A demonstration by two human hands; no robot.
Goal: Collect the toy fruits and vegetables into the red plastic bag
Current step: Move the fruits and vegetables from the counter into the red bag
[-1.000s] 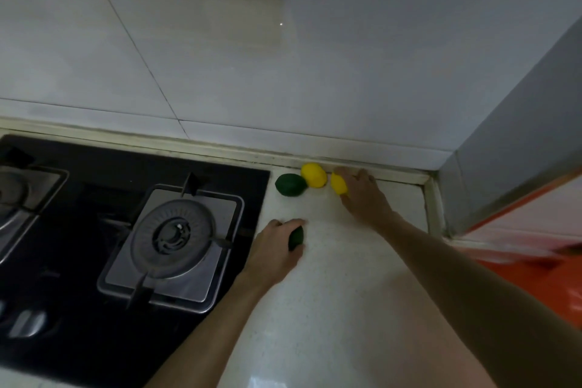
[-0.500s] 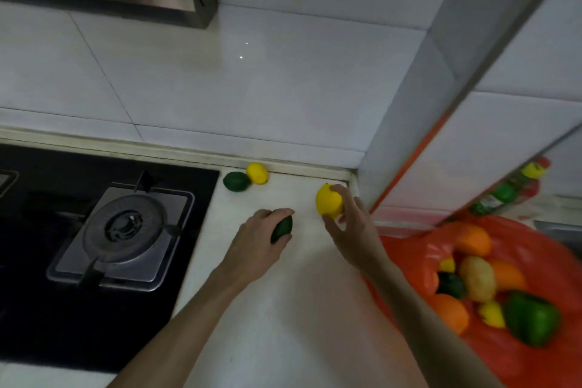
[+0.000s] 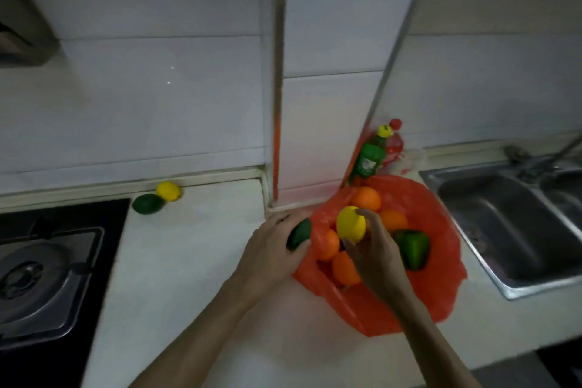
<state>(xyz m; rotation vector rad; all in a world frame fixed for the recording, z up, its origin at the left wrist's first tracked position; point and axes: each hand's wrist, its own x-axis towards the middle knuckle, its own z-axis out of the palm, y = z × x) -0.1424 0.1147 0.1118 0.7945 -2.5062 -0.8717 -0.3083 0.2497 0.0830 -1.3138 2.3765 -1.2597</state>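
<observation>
Yellow toy lemon (image 3: 351, 224), long axis upright, is pinched in the right hand's (image 3: 376, 258) fingertips, the red plastic bag's (image 3: 441, 230) mouth directly beneath. Just left, the left hand (image 3: 271, 250) grips a dark green fruit (image 3: 299, 232) at the rim. Far beyond-left lie a green lime (image 3: 148, 204) and second lemon (image 3: 169, 190).

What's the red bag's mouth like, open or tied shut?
Open: the red bag lies spread, mouth wide, oranges and a green pepper visible inside.

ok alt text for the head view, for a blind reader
A person's right hand holds a yellow toy lemon over an open red plastic bag of toy oranges and a green pepper; the left hand grips a dark green fruit beside it.
</observation>
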